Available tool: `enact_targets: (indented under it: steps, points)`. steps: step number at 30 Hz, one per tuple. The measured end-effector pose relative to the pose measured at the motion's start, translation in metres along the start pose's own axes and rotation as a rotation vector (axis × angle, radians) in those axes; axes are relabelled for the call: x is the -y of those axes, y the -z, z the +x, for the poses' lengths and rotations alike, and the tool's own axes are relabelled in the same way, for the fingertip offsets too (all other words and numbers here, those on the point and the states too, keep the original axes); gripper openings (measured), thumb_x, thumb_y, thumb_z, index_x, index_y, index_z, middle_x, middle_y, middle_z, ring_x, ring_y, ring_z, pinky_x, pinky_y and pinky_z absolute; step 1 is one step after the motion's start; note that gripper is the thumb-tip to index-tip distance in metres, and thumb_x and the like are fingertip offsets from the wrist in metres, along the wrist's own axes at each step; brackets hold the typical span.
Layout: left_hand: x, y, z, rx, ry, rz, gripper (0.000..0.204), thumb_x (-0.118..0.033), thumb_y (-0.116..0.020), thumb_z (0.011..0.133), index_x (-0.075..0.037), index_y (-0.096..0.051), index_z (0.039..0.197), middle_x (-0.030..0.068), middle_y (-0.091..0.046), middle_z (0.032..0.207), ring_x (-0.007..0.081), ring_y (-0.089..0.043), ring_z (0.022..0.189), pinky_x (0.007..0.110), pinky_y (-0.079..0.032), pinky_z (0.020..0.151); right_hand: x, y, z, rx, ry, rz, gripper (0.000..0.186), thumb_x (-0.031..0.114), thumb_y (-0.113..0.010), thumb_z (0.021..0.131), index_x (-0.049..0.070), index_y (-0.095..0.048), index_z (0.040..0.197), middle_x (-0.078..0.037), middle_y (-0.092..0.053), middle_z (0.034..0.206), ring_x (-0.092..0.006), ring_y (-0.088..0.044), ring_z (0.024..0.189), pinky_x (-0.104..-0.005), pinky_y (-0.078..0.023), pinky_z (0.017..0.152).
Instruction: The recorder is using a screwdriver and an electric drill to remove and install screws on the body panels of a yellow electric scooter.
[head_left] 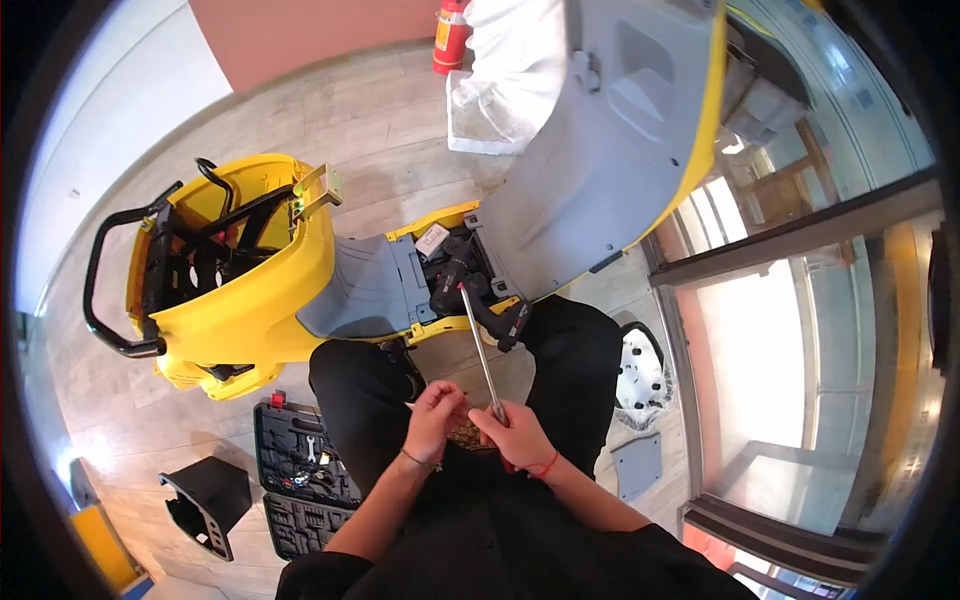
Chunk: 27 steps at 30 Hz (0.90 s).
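Note:
My right hand [510, 435] grips a long metal rod [478, 340], seemingly a screwdriver, which points up toward a black cordless drill [458, 275]. The drill lies in the open footboard compartment of a yellow and grey scooter [240, 310]. Just left of the rod, my left hand [435, 420] has its fingers closed close to the right hand, on something too small to make out. A small pale box [432, 238] sits in the compartment behind the drill.
An open toolcase [300, 515] and black plastic housing [205, 500] lie at lower left; a white part [640, 370] and grey panel [635, 468] at right, beside glass doors [750, 360]. Behind stand a red extinguisher [450, 40] and white packing [500, 110].

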<state>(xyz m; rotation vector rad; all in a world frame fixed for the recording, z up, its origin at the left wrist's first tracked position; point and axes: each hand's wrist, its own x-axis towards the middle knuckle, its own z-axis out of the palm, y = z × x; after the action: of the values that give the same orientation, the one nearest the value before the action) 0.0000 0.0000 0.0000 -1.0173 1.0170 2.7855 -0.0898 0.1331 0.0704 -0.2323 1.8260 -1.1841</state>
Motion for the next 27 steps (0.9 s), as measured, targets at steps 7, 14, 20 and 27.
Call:
enact_targets:
  steps: [7,14,20,27]
  points:
    - [0.003,-0.023,-0.018,0.116,-0.05,-0.232,0.011,-0.014,-0.049,0.097,-0.008,-0.054,0.104,0.0019,-0.06,0.089,0.0133,-0.058,0.08,0.03,-0.05,0.074,0.002,-0.007,-0.001,-0.241,0.42,-0.101,0.023,0.023,-0.066,0.088,0.001,-0.063,0.093,-0.006,-0.063,0.07,-0.0105,-0.058,0.06,-0.0264,-0.045,0.055]
    - [0.009,-0.046,-0.047,0.162,-0.078,-0.285,0.012,-0.017,-0.051,0.098,-0.007,-0.057,0.101,0.0034,-0.064,0.092,0.0147,-0.062,0.085,0.03,-0.052,0.078,-0.014,0.001,-0.027,-0.216,0.483,0.12,0.013,0.01,-0.067,0.087,0.001,-0.062,0.095,-0.001,-0.061,0.075,-0.003,-0.054,0.061,-0.0196,-0.045,0.055]
    - [0.017,-0.063,-0.066,0.178,0.041,-0.216,0.017,-0.019,-0.049,0.099,-0.006,-0.059,0.101,0.0024,-0.063,0.091,0.0124,-0.06,0.082,0.029,-0.051,0.08,-0.037,0.023,-0.045,-0.126,0.457,0.078,0.014,0.009,-0.067,0.087,0.0,-0.062,0.097,0.001,-0.058,0.073,-0.0026,-0.053,0.061,-0.0193,-0.044,0.055]
    - [0.031,-0.082,-0.068,0.096,0.1,0.172,0.025,-0.018,-0.047,0.099,-0.003,-0.055,0.118,0.0029,-0.062,0.099,0.0123,-0.061,0.089,0.028,-0.05,0.083,-0.039,0.044,-0.061,-0.211,0.446,0.459,0.014,0.009,-0.064,0.087,0.0,-0.06,0.097,-0.007,-0.067,0.085,-0.0093,-0.064,0.074,-0.0233,-0.051,0.066]
